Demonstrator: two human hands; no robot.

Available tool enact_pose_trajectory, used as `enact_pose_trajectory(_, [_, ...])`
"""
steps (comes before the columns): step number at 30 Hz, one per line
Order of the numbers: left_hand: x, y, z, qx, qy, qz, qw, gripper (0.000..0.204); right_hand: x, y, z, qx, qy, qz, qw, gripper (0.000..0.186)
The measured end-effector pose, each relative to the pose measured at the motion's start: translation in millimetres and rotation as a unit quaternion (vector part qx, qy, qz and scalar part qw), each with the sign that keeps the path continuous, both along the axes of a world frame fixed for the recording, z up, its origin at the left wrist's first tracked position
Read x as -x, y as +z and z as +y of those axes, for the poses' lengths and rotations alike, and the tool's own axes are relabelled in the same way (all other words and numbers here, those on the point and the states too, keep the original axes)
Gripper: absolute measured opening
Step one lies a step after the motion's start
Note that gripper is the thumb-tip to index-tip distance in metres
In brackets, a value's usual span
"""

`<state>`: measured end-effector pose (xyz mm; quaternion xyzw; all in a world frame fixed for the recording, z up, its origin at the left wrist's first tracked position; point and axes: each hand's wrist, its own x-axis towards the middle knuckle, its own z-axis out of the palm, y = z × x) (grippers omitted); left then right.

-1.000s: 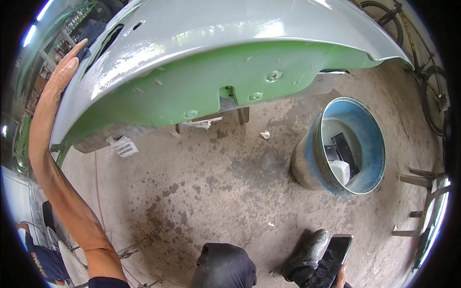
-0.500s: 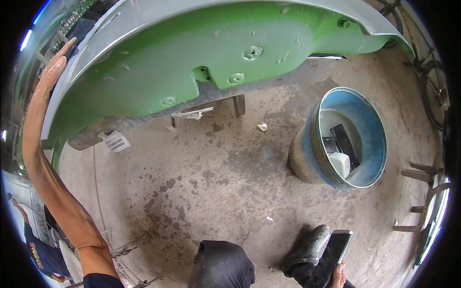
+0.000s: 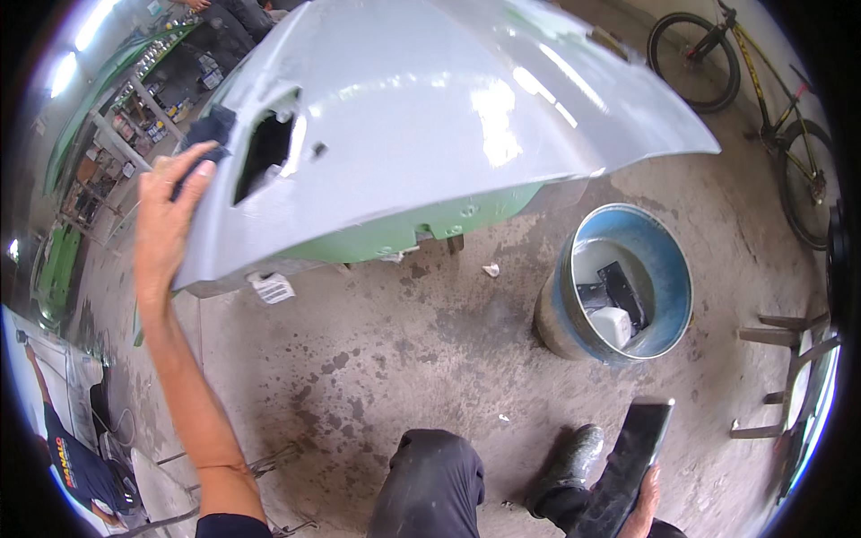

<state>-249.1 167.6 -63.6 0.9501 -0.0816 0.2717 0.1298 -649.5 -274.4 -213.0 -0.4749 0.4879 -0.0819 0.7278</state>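
My left hand [image 3: 170,215] is at the left end of a large glossy grey car body panel [image 3: 395,134] with a green underside [image 3: 421,220]. Its fingers are bent over a dark cloth or pad [image 3: 213,125], just left of an elongated opening in the panel. Low at the right, my right hand [image 3: 644,507] grips a long, flat black block [image 3: 628,457] beside my dark trouser leg and grimy boot [image 3: 574,457].
A blue drum [image 3: 560,305] holding dark pieces and a white container stands right of centre on stained concrete. A bicycle [image 3: 762,125] and chair [image 3: 767,430] line the right side. One person [image 3: 76,457] is at lower left, another [image 3: 229,18] beyond the panel. Cluttered shelving [image 3: 143,108] stands left.
The view has shifted, showing more of the panel's top and opening. My left hand now sits further right with fingers more bent. The black block in my right hand is raised slightly.
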Motion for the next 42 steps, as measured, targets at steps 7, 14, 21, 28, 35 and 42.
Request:
enact_pose_trajectory(7, [3.6,-1.8,-0.6,0.143,0.005,-0.108,0.984,0.033,-42.7,88.9,-21.6,-0.019,-0.044,-0.168,0.985,0.076])
enact_pose_trajectory(14, [22.9,-1.1,-3.5,0.018,0.008,-0.053,0.998,0.027,-106.3,84.1,-31.0,-0.101,0.048,-0.255,0.960,0.079])
enact_pose_trajectory(21, [31.4,-2.8,-6.8,0.079,0.007,-0.027,0.997,0.036,-230.4,-8.3,-106.2,0.070,0.230,-0.145,0.960,0.065])
enact_pose_trajectory(28, [37.0,1.0,-12.9,0.101,0.035,-0.016,0.994,0.033,-356.4,-80.4,-199.6,0.590,0.529,0.189,0.579,0.089])
enact_pose_trajectory(35, [32.7,4.4,-13.4,0.129,0.047,0.031,0.990,0.033,-387.4,-168.6,-178.3,0.552,0.648,0.202,0.484,0.100])
enact_pose_trajectory(42, [28.7,2.0,-9.0,0.112,0.049,0.029,0.992,0.036,-404.5,-250.9,-166.5,0.543,0.686,0.260,0.410,0.053])
